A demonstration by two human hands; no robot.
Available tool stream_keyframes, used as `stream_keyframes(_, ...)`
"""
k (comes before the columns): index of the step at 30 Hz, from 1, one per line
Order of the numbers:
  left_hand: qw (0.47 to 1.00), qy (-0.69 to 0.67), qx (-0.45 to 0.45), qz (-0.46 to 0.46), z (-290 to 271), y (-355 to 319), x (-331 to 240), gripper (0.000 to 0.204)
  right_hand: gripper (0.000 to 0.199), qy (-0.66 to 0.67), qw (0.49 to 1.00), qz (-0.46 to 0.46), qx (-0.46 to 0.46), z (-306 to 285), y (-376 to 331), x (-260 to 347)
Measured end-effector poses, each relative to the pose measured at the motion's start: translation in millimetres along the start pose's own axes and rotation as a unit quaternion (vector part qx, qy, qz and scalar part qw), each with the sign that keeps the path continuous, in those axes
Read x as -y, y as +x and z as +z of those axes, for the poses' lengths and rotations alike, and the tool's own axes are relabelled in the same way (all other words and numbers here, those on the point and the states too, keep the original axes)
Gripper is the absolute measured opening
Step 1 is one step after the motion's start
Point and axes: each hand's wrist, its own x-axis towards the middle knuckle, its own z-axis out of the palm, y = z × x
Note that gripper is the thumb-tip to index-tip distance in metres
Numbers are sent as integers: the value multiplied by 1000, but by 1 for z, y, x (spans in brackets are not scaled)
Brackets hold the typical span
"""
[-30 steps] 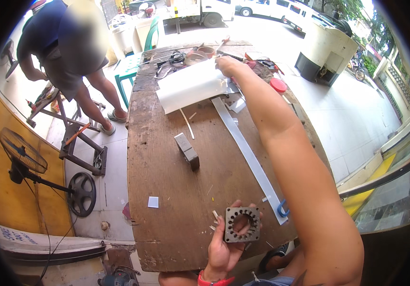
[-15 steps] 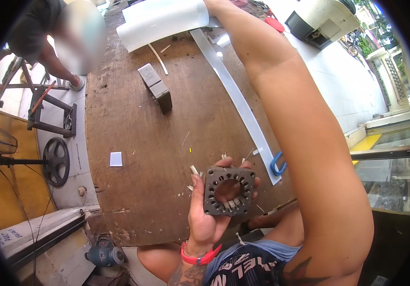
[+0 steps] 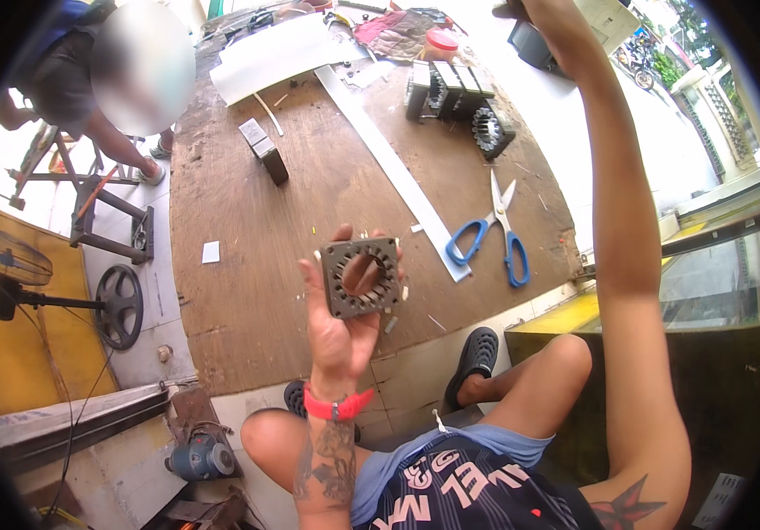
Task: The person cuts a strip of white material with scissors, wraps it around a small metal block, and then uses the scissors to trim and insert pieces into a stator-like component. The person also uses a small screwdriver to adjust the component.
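Note:
My left hand (image 3: 336, 340) holds up a square grey stator core (image 3: 338, 300) above the table's near part. Its fingers wrap around the back, with the thumb along the left side. Slots ring the core's round central hole, and pale strips sit in some of them. My right arm stretches far forward on the right. At the top edge of the picture, my right hand (image 3: 550, 25) is partly cut off, so its grip does not show. Blue-handled scissors (image 3: 497, 212) lie with blades apart beside a long white strip (image 3: 389, 163).
The wooden table (image 3: 247, 344) carries a two-part metal block (image 3: 263, 152), a small white square (image 3: 210, 253) and a white sheet (image 3: 269, 57). More stator cores (image 3: 459, 93) stand at the far right, near a red-lidded container (image 3: 440, 44). Another person (image 3: 57, 79) is at the far left.
My right arm has swung from over the white sheet up and to the right, uncovering the scissors and other cores. The view has shifted; my left hand still grips the stator core.

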Motion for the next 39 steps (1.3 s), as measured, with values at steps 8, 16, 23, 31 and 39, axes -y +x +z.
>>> stream_keyframes(8, 898, 420, 62, 113, 11, -7, -36, 48, 35, 28, 992, 84, 90, 63, -304, 61)
stream_keyframes(16, 854, 517, 55, 23, 5, -6, -57, 43, 35, -155, 971, -60, 175, 83, -364, 77)
stream_keyframes(23, 884, 458, 96, 6, -17, 8, -60, 45, 43, -245, 941, -72, 223, 92, -376, 86)
stream_keyframes(31, 979, 171, -29, 111, -15, -3, -95, 48, 51, -211, 940, -127, 234, 113, -380, 72)
stream_keyframes(39, 744, 625, -73, 222, -1, 4, -88, 38, 30, -352, 929, -69, 89, 104, -313, 20)
